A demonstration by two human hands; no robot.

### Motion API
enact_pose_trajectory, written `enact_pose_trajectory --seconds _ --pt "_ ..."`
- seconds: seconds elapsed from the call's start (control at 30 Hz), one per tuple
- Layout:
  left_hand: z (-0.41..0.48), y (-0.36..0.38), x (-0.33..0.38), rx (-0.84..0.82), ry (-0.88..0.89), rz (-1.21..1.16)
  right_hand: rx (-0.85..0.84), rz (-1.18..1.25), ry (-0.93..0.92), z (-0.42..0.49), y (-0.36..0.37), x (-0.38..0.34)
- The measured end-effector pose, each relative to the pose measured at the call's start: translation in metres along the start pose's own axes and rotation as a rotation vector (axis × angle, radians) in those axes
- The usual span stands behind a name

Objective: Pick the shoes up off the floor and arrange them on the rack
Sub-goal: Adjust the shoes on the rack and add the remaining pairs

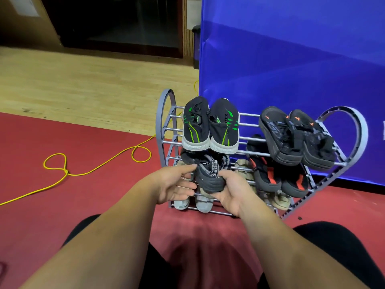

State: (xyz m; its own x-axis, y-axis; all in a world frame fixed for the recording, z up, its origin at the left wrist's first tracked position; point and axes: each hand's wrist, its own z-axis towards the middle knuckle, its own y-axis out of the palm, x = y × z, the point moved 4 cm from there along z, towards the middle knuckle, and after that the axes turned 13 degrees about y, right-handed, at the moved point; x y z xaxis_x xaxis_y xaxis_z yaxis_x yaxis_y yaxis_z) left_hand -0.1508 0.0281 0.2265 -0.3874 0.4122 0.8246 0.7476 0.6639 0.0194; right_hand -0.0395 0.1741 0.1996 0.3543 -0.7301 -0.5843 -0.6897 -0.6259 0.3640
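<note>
A grey metal shoe rack [352, 138] with heart-shaped ends stands on the red floor. Its top shelf carries a black pair with green stripes [210, 126] on the left and a black pair with orange marks [291, 136] on the right. A black and red pair [270, 174] sits on the middle shelf at the right. Light grey shoes [203, 202] and beige shoes [279, 200] lie on the bottom shelf. My right hand [231, 190] grips the heel of a dark grey shoe [210, 174] at the middle shelf's left. My left hand [177, 184] touches that shoe's side with fingers spread.
A yellow cord [62, 170] loops over the red mat [83, 195] to the left of the rack. A blue banner [291, 59] stands right behind the rack. Wooden flooring [83, 84] lies beyond the mat. My knees in black fabric [333, 243] are at the bottom.
</note>
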Motion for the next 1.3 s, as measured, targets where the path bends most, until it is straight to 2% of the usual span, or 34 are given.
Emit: enact_pose_trajectory --seconds 0.1,0.17,0.3,0.47,0.77,0.83,0.9,1.03,1.13,1.23,1.3 --pt "0.015 0.0 0.001 0.033 0.05 -0.009 -0.045 0.021 -0.044 0.014 0.019 0.001" --pt "0.026 -0.005 0.001 0.119 0.09 -0.037 -0.062 0.009 -0.074 0.024 0.031 0.001" --pt "0.047 -0.023 0.001 0.271 0.177 -0.103 -0.018 -0.155 -0.073 0.041 0.047 0.007" --pt "0.062 -0.031 0.001 0.3 0.255 -0.01 -0.018 -0.159 -0.003 0.058 0.051 0.013" --pt "0.072 -0.035 -0.007 0.324 0.21 0.02 -0.019 -0.169 0.095 0.079 0.051 0.026" --pt "0.07 -0.036 -0.005 0.337 0.25 0.095 0.041 -0.353 0.117 0.072 0.048 0.023" --pt "0.069 -0.038 -0.006 0.324 0.289 0.269 0.152 -0.577 0.055 0.06 0.041 0.01" --pt "0.073 -0.035 -0.012 0.295 0.323 0.704 0.491 -0.719 -0.331 0.045 0.013 -0.032" --pt "0.074 -0.027 -0.013 0.296 0.317 0.821 0.687 -0.74 -0.499 0.041 -0.012 -0.048" --pt "0.074 -0.021 -0.013 0.312 0.29 0.879 0.81 -0.808 -0.446 0.043 -0.03 -0.045" --pt "0.075 -0.02 -0.012 0.323 0.28 0.914 0.772 -0.898 -0.363 0.052 -0.035 -0.034"
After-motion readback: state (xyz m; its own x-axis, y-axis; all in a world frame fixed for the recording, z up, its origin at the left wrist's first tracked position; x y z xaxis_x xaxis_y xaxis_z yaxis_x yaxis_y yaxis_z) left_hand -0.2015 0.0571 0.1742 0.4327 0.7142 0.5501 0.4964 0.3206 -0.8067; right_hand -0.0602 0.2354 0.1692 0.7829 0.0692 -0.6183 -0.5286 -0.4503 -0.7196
